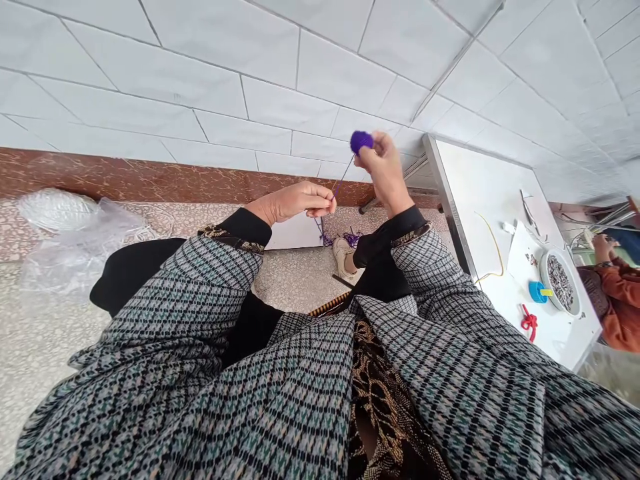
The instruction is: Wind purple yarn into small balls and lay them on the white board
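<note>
A small ball of purple yarn (361, 141) is gripped in my right hand (384, 170), raised in front of the tiled wall. From the ball a taut purple strand (344, 176) runs down and left to my left hand (305, 200), whose thumb and fingers pinch it. My left hand is lower and to the left, its fingers curled closed. Below it, loose purple yarn (345, 238) lies tangled near my shoe (343, 259), beside a white board (293, 233) on the floor.
At the right stands a white table (500, 193) holding a bowl of small dark pieces (560, 283), a blue tape roll (539, 292), a red knotted cord (529, 323) and a yellow cord (493, 233). White cord (57, 210) and clear plastic (70, 253) lie left. Another person (620, 293) sits far right.
</note>
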### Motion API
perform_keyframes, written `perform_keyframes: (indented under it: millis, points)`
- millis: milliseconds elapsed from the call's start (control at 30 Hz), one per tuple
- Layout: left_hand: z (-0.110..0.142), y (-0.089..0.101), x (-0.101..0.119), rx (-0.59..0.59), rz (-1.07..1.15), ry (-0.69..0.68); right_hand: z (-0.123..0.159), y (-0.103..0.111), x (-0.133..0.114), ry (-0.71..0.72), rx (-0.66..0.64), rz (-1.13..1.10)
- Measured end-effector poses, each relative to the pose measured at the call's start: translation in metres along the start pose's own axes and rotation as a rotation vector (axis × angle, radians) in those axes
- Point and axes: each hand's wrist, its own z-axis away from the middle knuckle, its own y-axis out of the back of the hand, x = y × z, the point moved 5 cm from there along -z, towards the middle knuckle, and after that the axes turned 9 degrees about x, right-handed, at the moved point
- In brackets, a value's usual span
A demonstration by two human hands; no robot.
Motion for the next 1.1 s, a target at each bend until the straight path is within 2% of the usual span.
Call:
perform_keyframes:
  millis: [33,67,133,200,233,267,300,367,533,633,733,800,833,933,1000,1033,1067,1100]
  points:
    - [0.001,0.000,0.002,-0.018,-0.006,-0.009,-0.001,-0.003,0.005,0.030,-0.046,0.141]
    - [0.001,0.001,0.003,-0.012,-0.006,-0.016,0.000,-0.007,0.011,0.054,-0.144,0.291]
    - [0.001,0.008,0.004,0.056,0.002,-0.017,0.013,-0.015,0.026,0.050,-0.475,0.506]
    - [0.000,0.017,0.002,0.143,0.002,0.001,0.034,-0.015,0.037,-0.028,-0.821,0.447]
    - [-0.001,0.020,0.000,0.169,-0.007,0.015,0.043,-0.013,0.039,-0.067,-0.933,0.343]
    - [-0.002,0.022,-0.002,0.180,-0.019,0.032,0.049,-0.010,0.037,-0.091,-0.981,0.217]
    - [-0.002,0.022,-0.004,0.177,-0.029,0.047,0.052,-0.006,0.033,-0.105,-0.972,0.093]
    - [-0.003,0.021,-0.008,0.161,-0.029,0.057,0.049,0.003,0.024,-0.112,-0.839,-0.110]
    - [-0.004,0.015,-0.011,0.151,0.031,0.018,0.019,0.026,-0.012,0.012,-0.235,-0.474]
    - [-0.004,0.008,-0.009,0.051,0.006,-0.020,0.000,0.025,-0.019,0.082,-0.019,-0.378]
    - [0.001,-0.001,-0.001,-0.097,0.002,-0.074,-0.012,0.012,-0.006,0.059,0.052,-0.098]
    - [0.005,-0.001,0.005,-0.134,0.022,-0.093,-0.011,0.000,0.005,0.063,-0.024,0.124]
    - [0.007,0.001,0.007,-0.119,0.033,-0.095,-0.005,-0.008,0.010,0.072,-0.130,0.242]
    - [0.010,0.016,0.009,0.025,0.082,-0.077,0.025,-0.025,0.025,0.047,-0.623,0.446]
    - [0.012,0.030,0.009,0.170,0.150,-0.074,0.046,-0.025,0.028,-0.025,-0.884,0.332]
    - [0.012,0.037,0.008,0.242,0.185,-0.076,0.051,-0.023,0.026,-0.057,-0.936,0.232]
    - [0.012,0.041,0.006,0.300,0.213,-0.077,0.053,-0.019,0.024,-0.081,-0.930,0.131]
    - [0.011,0.044,0.004,0.337,0.229,-0.071,0.050,-0.016,0.020,-0.092,-0.868,0.037]
